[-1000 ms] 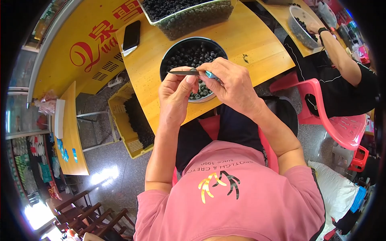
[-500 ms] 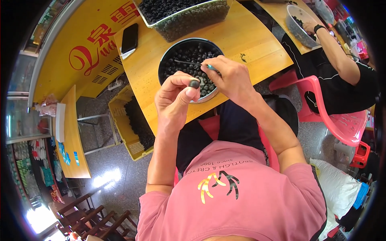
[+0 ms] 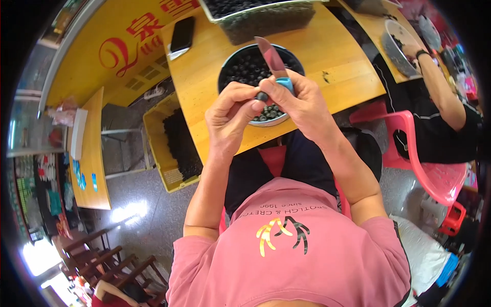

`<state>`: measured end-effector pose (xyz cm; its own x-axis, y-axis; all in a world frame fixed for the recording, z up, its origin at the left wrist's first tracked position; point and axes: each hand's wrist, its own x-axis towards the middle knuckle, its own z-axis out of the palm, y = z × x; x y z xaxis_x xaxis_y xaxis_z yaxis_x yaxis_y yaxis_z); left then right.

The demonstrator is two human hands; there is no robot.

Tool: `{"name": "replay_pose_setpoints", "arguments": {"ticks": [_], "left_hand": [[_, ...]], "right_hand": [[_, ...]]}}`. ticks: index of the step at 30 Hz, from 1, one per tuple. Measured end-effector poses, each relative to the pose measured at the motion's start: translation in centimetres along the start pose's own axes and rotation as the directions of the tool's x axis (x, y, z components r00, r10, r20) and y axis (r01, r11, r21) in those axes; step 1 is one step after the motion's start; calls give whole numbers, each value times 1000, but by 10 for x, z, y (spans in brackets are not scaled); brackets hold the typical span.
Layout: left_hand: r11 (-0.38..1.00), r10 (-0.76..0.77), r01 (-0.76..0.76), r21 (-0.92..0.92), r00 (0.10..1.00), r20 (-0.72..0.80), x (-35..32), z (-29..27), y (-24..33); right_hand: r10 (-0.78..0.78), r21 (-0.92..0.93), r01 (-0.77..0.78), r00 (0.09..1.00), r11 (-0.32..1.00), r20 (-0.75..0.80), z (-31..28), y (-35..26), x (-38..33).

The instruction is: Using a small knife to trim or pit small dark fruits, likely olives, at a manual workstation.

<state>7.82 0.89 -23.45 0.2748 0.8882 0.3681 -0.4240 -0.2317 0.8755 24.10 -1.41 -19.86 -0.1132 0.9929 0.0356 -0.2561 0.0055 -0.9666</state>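
Observation:
Above a round bowl [image 3: 271, 122] of small dark round pieces, my two hands meet. My left hand [image 3: 227, 116] pinches one small dark roundish piece [image 3: 262, 96] between thumb and fingertips; its exact kind is unclear. My right hand [image 3: 305, 105] is closed around the blue handle of a small knife [image 3: 272, 59], its blade pointing up and away over the bowl. The right thumb is against or right beside the held piece. Paler greenish pieces [image 3: 266, 113] lie in the bowl's near side, partly hidden by my hands.
On the wooden table [image 3: 340, 77], a clear bin [image 3: 271, 25] of dark pieces stands beyond the bowl, with a phone [image 3: 182, 33] at left. A yellow crate [image 3: 152, 134] sits on the floor. At right, a co-worker's arm [image 3: 442, 87] reaches into another bowl, beside a pink chair [image 3: 409, 148].
My right hand has turned the knife so its blade points up and shows broadside. The hands have come together at the held piece. The whole view has shifted slightly.

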Motion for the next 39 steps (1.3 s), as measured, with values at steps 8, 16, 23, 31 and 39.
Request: {"name": "replay_pose_setpoints", "arguments": {"ticks": [8,16,23,31,39], "left_hand": [[932,119,34,362,912,-392,-13,-82,31],[627,185,131,768,932,-311,-15,-130,26],[459,-126,-203,865,949,289,43,-28,1],[-46,-499,-500,865,761,414,62,-7,-35],[182,-399,-398,899,806,437,58,-25,-41]], "right_hand": [[-74,-206,52,992,977,-101,-24,7,-1],[-18,-197,-16,986,980,-168,-48,8,-4],[-53,-221,11,981,975,-187,-45,6,-8],[-92,-229,58,986,972,-137,-57,6,-14],[-61,-228,36,993,973,-103,-57,7,-10]]}}
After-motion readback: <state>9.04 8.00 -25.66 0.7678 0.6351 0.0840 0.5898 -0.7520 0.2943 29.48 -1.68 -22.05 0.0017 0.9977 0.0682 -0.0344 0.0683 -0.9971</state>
